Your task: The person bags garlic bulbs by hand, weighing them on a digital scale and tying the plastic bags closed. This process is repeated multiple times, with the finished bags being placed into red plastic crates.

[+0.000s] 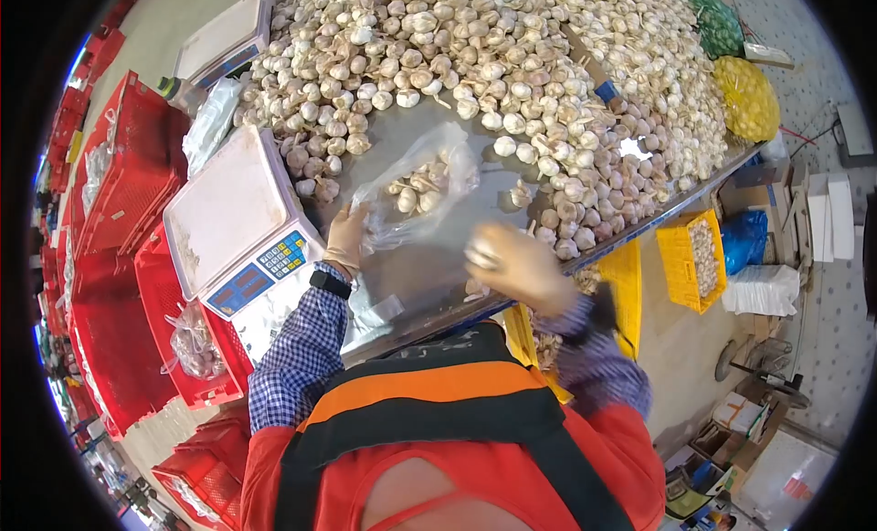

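Observation:
A clear plastic bag (384,222) lies on the grey metal table with several garlic bulbs (422,188) inside it. At its near left edge, my left hand (345,237) is closed on the plastic. My right hand (525,268), smeared by motion, is over the table's near edge, right of the bag. Its fingers are curled round a pale garlic bulb (481,254), also blurred. One loose garlic bulb (521,195) sits on the metal beyond that hand. A large heap of garlic (512,60) covers the far and right parts of the table.
A white weighing scale (233,211) stands left of my left hand, with another scale (222,37) farther back. Red crates (110,330) line the left side. Below the table's right edge is a yellow crate (671,257) of garlic. Yellow (747,97) and green net sacks (713,21) sit far right.

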The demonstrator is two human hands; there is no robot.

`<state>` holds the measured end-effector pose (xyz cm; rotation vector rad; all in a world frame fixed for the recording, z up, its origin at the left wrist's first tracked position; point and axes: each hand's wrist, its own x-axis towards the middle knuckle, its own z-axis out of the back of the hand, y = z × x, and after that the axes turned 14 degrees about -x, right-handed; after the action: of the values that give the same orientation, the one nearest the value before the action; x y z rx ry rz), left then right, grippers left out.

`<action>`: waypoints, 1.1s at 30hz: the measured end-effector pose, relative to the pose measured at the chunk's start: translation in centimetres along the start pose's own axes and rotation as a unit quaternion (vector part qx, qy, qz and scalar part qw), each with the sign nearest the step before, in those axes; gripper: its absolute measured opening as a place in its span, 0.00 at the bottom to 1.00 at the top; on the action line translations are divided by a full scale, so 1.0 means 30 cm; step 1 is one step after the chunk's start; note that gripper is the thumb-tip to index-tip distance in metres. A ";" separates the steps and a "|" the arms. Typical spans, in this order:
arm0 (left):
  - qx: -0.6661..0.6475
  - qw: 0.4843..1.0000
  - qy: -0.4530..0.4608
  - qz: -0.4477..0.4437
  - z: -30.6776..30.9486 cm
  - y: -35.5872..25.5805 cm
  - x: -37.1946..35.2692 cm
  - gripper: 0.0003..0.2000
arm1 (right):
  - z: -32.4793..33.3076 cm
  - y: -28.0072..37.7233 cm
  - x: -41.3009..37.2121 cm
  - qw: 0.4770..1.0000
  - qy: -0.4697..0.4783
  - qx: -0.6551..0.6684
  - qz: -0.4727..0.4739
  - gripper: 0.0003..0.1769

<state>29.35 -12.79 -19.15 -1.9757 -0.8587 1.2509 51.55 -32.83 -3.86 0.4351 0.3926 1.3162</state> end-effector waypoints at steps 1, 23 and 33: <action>0.036 0.999 0.001 -0.013 -0.008 -0.007 0.006 0.23 | 0.065 -0.093 -0.092 0.997 0.051 -0.053 0.035 0.17; 0.258 0.958 -0.067 -0.103 -0.066 -0.125 -0.121 0.14 | -0.352 -0.542 0.695 0.959 -0.152 -0.221 -0.095 0.23; -0.003 0.994 -0.026 -0.103 -0.125 -0.109 -0.109 0.10 | -0.177 -0.027 0.549 0.971 -0.079 -0.047 0.220 0.20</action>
<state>31.10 -14.13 -13.62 -1.8142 -1.0645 1.1857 52.95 -16.45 -9.32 0.5638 0.0998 1.7093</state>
